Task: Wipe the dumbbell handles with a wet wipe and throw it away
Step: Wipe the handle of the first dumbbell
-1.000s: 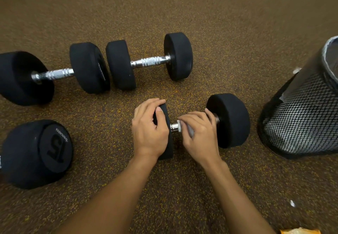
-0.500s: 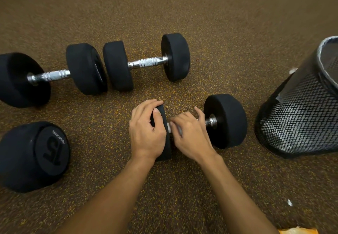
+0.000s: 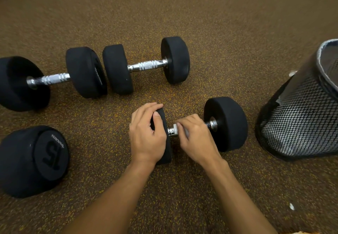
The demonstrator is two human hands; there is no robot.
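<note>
Flooring [image 3: 219, 23] of speckled rubber fills the frame. At the right edge stands a mesh bin [image 3: 301, 127]. Just left of it, at centre, lies the dumbbell [image 3: 226, 124]. The left hand [image 3: 146, 135] grips its left head, and the right hand [image 3: 197, 138] clamps a white wet wipe [image 3: 175, 125] around its handle.

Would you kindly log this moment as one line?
step: wipe handle | left hand: grips dumbbell head | right hand: holds wet wipe round handle | bin: right of dumbbell

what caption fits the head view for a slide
Left hand steadies the near dumbbell while right hand presses a wet wipe on its handle, mesh bin alongside
</note>
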